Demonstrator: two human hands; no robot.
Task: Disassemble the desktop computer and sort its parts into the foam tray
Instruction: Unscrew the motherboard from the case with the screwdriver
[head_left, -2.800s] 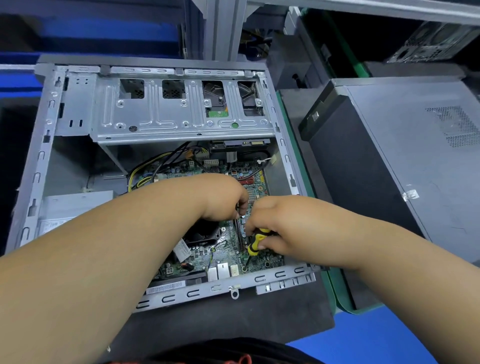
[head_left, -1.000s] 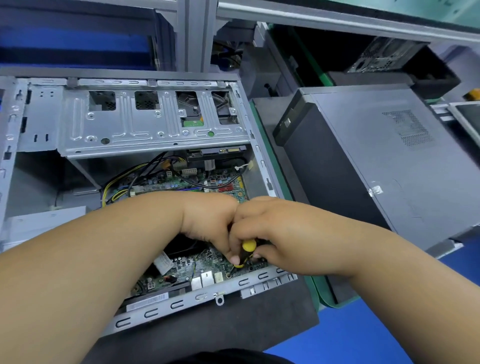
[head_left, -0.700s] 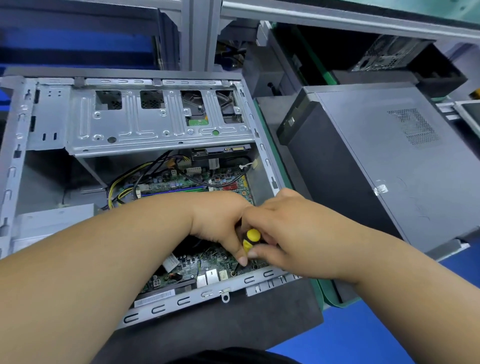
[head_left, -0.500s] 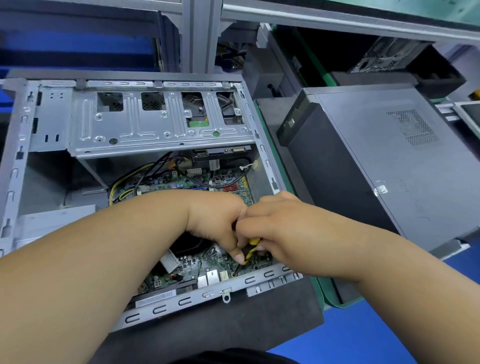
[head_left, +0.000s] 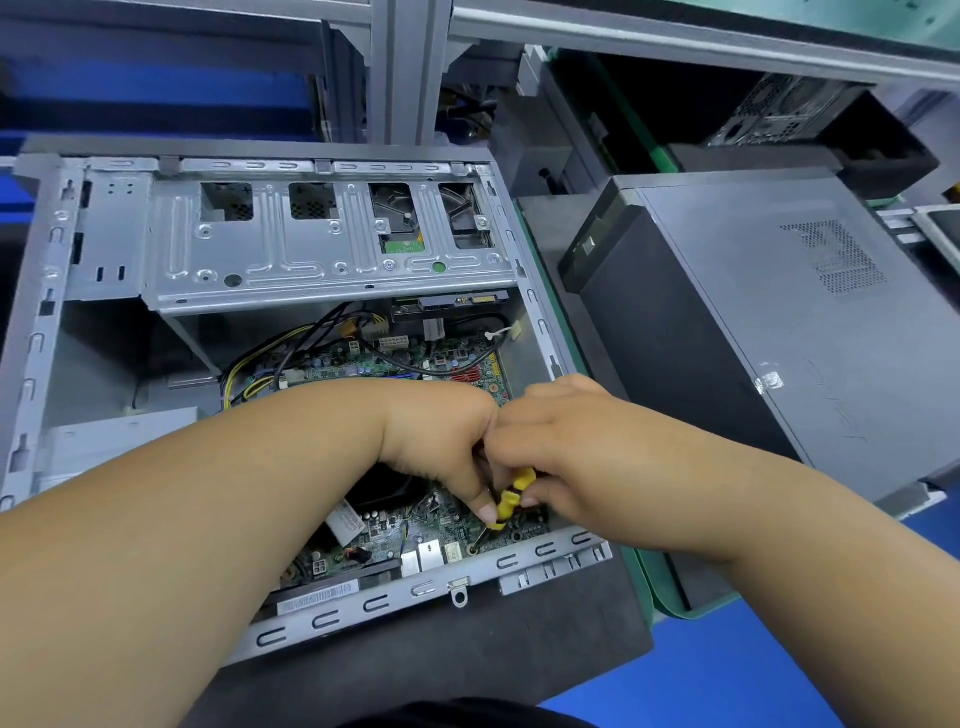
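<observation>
An open grey desktop case (head_left: 41, 322) lies on its side on a dark foam mat (head_left: 467, 649). Its green motherboard (head_left: 395, 530) shows inside, under a metal drive cage (head_left: 322, 249). My right hand (head_left: 561, 457) grips a yellow-and-black screwdriver (head_left: 511, 499), tilted with its tip down on a screw spot (head_left: 474, 548) at the board's near right corner. My left hand (head_left: 441, 447) curls beside it, with a fingertip against the screwdriver's lower handle. Both forearms hide much of the board and the cooler.
A closed dark grey computer tower (head_left: 769, 332) lies to the right on a green tray (head_left: 670, 597). Yellow and black cables (head_left: 291, 353) run over the board's far side. A metal frame post (head_left: 400, 67) stands behind the case. The bench surface is blue (head_left: 727, 670).
Both hands stay at the board's near right corner. The screwdriver's yellow handle has shifted between my fingers and now shows more of its length; the view has shifted slightly.
</observation>
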